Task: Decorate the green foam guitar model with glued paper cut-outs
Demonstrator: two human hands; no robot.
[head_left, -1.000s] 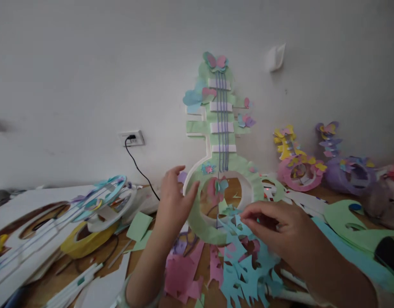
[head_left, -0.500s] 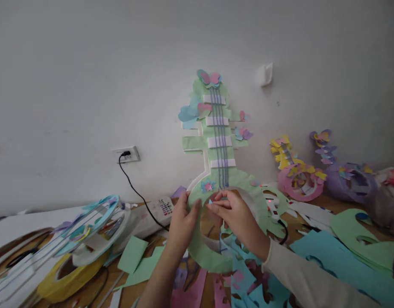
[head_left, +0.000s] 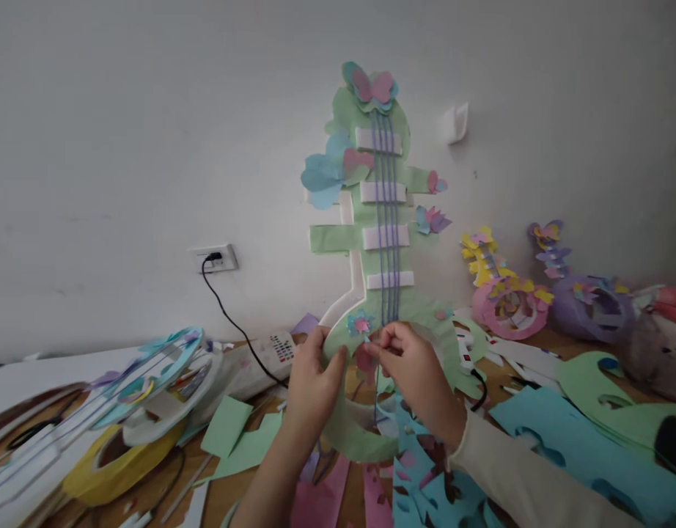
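Observation:
A pale green paper guitar (head_left: 338, 440) stands upright in front of me, with purple yarn strings (head_left: 388, 213) running down over white bars on its neck. My left hand (head_left: 316, 374) grips the left edge of its body, thumb in front. With fingertips pinched, my right hand (head_left: 412, 367) holds a small light-blue paper piece (head_left: 366, 339), mostly hidden by the fingers. That piece is just below a blue-and-pink paper flower (head_left: 361, 323) on the body; whether it touches the guitar I cannot tell. A paper butterfly (head_left: 374, 86) decorates the top of the neck.
Behind is a wall with a plugged-in socket (head_left: 214, 258). Cut blue paper (head_left: 585, 447) and green sheets (head_left: 226, 427) lie on the wooden table. Right of the guitar are a power strip (head_left: 465, 352) and a pink-and-yellow paper guitar (head_left: 484, 308); a yellow ring-shaped piece (head_left: 104, 477) lies left.
The guitar's neck has tipped toward me and appears larger and higher. My right hand has brought the small blue piece up closer to the flower. My left hand keeps its hold.

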